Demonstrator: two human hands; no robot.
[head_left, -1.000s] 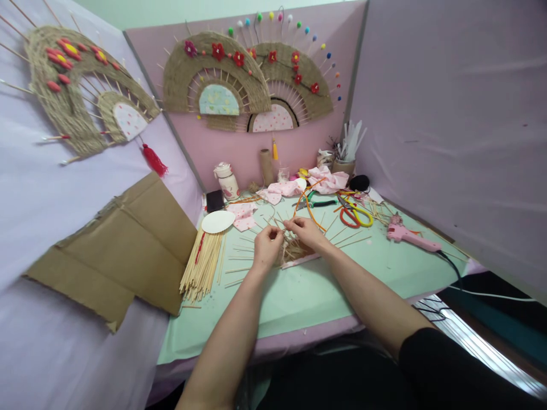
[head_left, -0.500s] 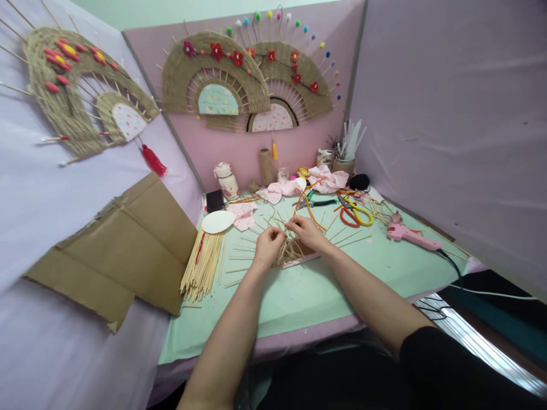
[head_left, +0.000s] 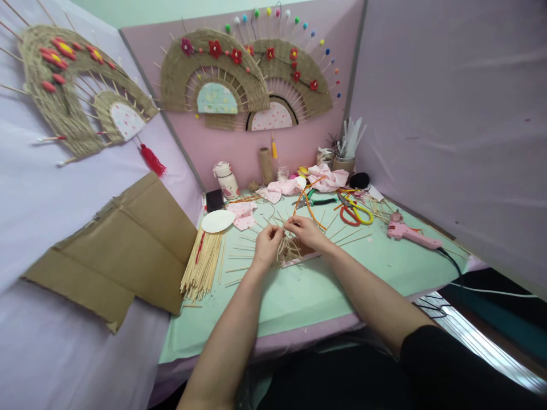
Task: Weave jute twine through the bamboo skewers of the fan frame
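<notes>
On the green tabletop lies a half-round piece with thin wooden sticks (head_left: 243, 257) fanning out from it. Its brown base (head_left: 308, 250) has a pale pinkish front edge. A loose tangle of tan twine (head_left: 289, 250) rests over the middle. My left hand (head_left: 268, 244) is closed in a pinch above the twine, at the left. My right hand (head_left: 304, 229) pinches close beside it, the fingertips of both hands nearly touching. Twine strands run up to the fingers; the exact grip point is small and partly hidden by the fingers.
Left of the piece lies a bundle of wooden sticks (head_left: 203, 265) under a white oval disc (head_left: 218, 221). Beyond my hands are pliers (head_left: 318, 201) and scissors (head_left: 356, 213). A pink glue gun (head_left: 412, 234) lies right, its cord trailing off the edge. Cardboard (head_left: 115, 250) leans left.
My hands stay pinched together over the piece and have shifted only very slightly left. The twine tangle beneath them shows a little more. The view has moved slightly.
</notes>
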